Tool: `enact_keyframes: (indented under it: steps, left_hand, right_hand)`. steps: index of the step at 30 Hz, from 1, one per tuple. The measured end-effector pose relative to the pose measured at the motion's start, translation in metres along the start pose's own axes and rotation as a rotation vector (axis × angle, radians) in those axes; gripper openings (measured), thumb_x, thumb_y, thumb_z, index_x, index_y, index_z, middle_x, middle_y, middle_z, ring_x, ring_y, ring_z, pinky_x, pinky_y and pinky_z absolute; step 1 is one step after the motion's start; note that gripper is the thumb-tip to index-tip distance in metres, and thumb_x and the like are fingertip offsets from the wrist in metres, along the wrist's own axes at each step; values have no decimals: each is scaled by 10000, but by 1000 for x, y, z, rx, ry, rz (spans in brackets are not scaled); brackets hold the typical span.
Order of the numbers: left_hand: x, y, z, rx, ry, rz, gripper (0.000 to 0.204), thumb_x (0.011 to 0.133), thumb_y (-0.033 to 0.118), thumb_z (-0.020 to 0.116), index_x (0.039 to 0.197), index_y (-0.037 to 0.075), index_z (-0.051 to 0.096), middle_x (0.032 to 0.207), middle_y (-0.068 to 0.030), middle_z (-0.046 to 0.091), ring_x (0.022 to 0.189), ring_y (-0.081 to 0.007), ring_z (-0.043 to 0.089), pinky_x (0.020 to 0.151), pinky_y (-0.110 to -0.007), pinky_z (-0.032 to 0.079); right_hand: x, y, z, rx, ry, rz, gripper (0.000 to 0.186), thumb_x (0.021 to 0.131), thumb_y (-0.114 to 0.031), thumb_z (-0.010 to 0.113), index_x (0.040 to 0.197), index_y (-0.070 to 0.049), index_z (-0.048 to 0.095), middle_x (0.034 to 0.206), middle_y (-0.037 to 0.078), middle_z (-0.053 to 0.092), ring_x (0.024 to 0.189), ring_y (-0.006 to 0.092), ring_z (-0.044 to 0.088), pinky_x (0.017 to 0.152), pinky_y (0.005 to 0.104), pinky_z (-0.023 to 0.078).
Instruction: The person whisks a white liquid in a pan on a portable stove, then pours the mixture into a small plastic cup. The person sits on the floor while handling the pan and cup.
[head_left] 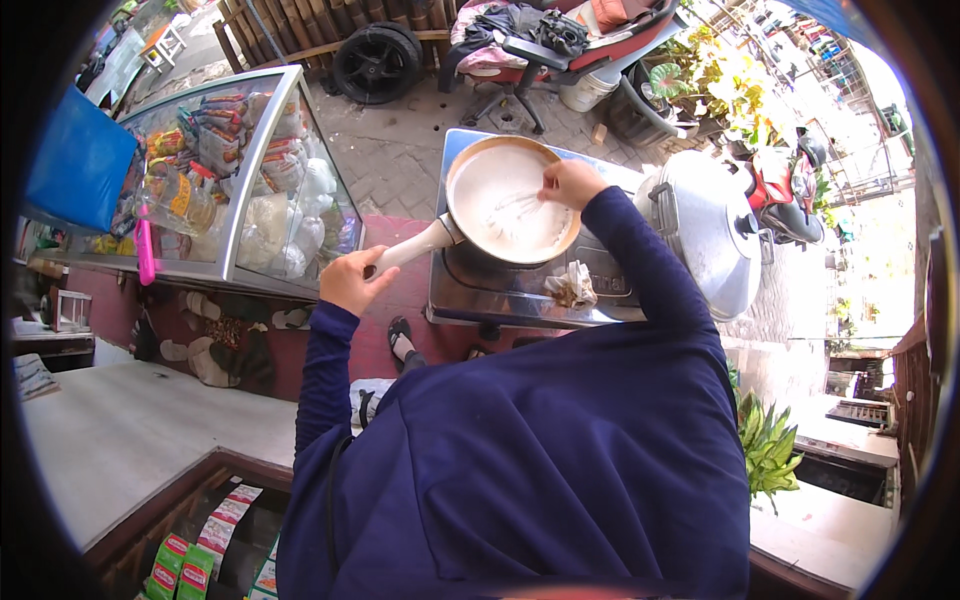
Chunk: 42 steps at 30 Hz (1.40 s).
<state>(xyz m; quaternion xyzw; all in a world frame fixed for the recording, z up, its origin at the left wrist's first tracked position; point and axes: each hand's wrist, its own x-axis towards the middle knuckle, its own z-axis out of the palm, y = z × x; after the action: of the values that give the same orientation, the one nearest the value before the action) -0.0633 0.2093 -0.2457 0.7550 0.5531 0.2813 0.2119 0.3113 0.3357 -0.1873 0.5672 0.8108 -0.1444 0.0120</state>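
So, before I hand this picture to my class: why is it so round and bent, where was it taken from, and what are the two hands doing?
It comes from a wide fisheye camera worn on a person's head, looking down. That lens bends straight edges near the rim. There is no machine here, just a person in dark blue sleeves using bare hands.

The left hand grips the pale handle of a pan, which sits on a metal stove. The pan holds a whitish liquid. The right hand holds a thin whisk in that liquid.

A crumpled cloth lies on the stove's front edge. To the right stands a large metal pot with a lid. To the left is a glass display case filled with packets.
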Motion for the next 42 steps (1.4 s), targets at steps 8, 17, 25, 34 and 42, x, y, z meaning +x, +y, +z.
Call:
enact_keyframes:
  steps: [8,17,25,34,42]
  left_hand:
    - [1,2,0,13,-10,-22,405,731,397,675,1002,97,653,781,-91,647,654,-238,616,598,-335,480]
    - [2,7,0,-7,9,9,382,734,380,674,990,96,649,745,-97,633,636,-243,609,579,-339,470]
    - [-10,9,9,83,51,-80,470,756,401,630,1115,101,583,975,-118,607,874,-293,594,751,-374,485]
    - [-151,15,32,319,343,-498,753,733,399,648,1353,109,334,1237,-173,435,1134,-322,445,923,-429,388]
    - [-343,54,127,73,261,-1027,536,751,434,589,1143,73,536,1056,-171,581,979,-323,563,815,-428,447]
  right_hand:
    - [6,21,-22,-601,189,-113,133,768,-237,603,717,-117,579,674,57,607,687,256,621,587,376,471]
    - [-58,-3,0,95,-155,14,218,710,-262,625,750,-48,632,700,172,617,664,329,598,637,401,478]
    - [-20,22,-5,-278,191,166,189,741,-217,616,765,-30,605,829,182,634,824,335,610,723,439,470]
    - [20,21,-3,-414,-96,-186,312,649,-283,636,787,-3,644,715,176,630,721,355,619,650,457,480]
    - [51,9,23,-331,38,-346,316,662,-288,646,802,-5,639,759,200,627,752,358,616,668,454,483]
